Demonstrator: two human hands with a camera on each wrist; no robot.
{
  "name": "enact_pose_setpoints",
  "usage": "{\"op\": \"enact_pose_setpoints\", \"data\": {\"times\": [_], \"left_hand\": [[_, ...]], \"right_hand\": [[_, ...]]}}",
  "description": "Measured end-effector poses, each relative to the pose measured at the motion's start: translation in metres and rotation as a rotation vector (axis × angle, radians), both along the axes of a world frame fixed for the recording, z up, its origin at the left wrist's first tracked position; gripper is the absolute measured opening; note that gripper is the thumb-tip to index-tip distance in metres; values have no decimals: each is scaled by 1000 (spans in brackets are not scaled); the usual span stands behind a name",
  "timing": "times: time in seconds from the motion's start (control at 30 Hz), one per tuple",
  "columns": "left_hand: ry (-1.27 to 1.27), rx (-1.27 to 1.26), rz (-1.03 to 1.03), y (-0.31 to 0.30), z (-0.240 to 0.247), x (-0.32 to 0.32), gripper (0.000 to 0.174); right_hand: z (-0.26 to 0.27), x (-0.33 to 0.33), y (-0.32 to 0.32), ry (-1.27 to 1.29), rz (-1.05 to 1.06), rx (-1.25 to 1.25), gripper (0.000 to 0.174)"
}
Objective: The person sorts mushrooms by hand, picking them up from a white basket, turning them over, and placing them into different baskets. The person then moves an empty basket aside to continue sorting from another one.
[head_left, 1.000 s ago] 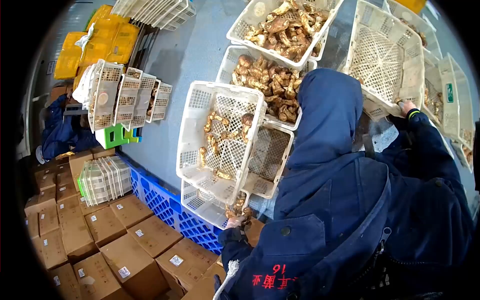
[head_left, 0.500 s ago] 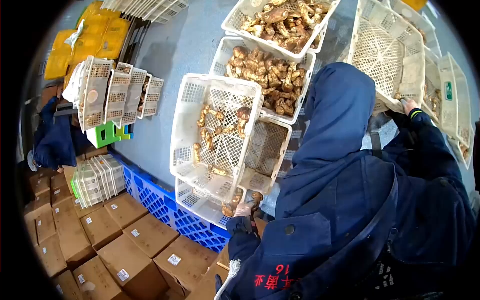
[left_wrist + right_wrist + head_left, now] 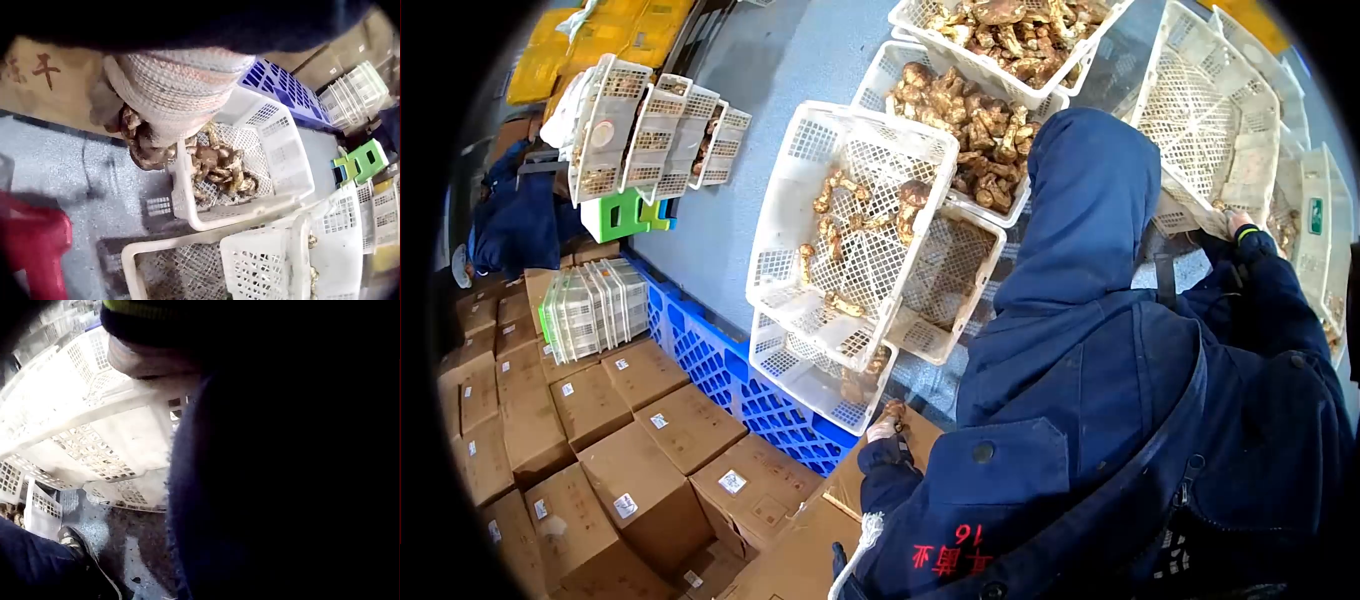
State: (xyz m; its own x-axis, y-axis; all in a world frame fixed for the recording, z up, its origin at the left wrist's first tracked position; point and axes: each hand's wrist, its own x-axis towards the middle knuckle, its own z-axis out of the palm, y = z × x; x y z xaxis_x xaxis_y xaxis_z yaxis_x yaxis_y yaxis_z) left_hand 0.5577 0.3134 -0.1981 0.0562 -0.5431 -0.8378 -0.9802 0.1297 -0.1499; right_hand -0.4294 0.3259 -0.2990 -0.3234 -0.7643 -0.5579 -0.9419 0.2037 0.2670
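Observation:
My left hand, in a knit glove, grips a brown mushroom. It is beside the end wall of a low white crate, where several brown mushrooms lie at one end. Overlapping that crate is a larger white crate with scattered mushrooms on its mesh floor. Over on the right, my right hand holds the rim of a big white crate that has little in it. A sleeve darkens most of the right wrist view, hiding the fingertips.
Heaped mushroom crates stand ahead. A dark-floored crate is between them and me. Cardboard boxes and a blue plastic pallet fill the left. Another person is at far left. A red stool-like object stands nearby.
My left hand moved in over the low crate's mushrooms, then back out past its end wall, still gripping a mushroom. The right hand stays on its crate rim. The head view has shifted.

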Motion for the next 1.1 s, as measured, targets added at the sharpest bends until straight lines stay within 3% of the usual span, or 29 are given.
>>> {"op": "enact_pose_setpoints", "data": {"times": [0.07, 0.1, 0.17, 0.2, 0.23, 0.3, 0.4, 0.5, 0.6, 0.63, 0.77, 0.8, 0.83, 0.87, 0.93, 1.0, 1.07, 1.1], "left_hand": [[49, -34, 44, -8, 6, 12, 29], [84, 27, 92, -5, -26, 47, 53], [-37, -63, 135, -6, -20, 43, 54], [-98, -109, 156, -7, -14, 38, 54], [-111, -291, 325, -7, 1, 24, 56], [52, -455, 632, -18, 28, 5, 54], [316, -672, 738, -18, 18, 13, 29], [460, -541, 407, -22, 18, 11, 30], [590, -395, 77, -26, 21, -1, 33], [557, -315, 390, -33, 32, -27, 38], [701, -194, 1163, -58, -28, -63, 40], [659, -102, 1510, -83, 0, -104, 38], [845, -71, 1516, -93, -19, -101, 36], [820, -140, 1460, -104, -7, -121, 44], [817, -168, 1424, -125, 15, -151, 49], [877, 46, 1325, -148, 28, -164, 51], [872, 101, 1094, -171, 72, -210, 50], [974, 146, 1025, -183, 81, -222, 46]], "right_hand": [[-1, -1, 0, -19, -36, -36, 26], [1, 0, 1, -41, -59, -69, 26], [14, 13, -4, -112, -167, -77, 26], [6, 7, -2, -82, -76, -62, 25], [-8, -3, 1, -51, 16, -47, 24], [-17, -10, 2, -17, 86, -26, 24], [-7, -1, -2, -27, 12, -62, 24], [-12, -4, 4, -91, -47, -179, 24], [-19, -14, 2, -75, -23, -29, 32], [-22, -15, 3, -59, -31, -32, 33], [-4, 1, 4, -138, -169, -119, 32], [7, 14, 2, -150, -293, -148, 29], [8, 21, 4, -54, -84, -156, 28], [18, 27, -4, -115, -137, -71, 27], [30, 47, -8, -242, -434, -263, 28], [6, 29, -2, -333, -586, -244, 37], [93, 86, -15, -252, -658, -552, 31], [114, 91, -14, -374, -585, -800, 35]]}}
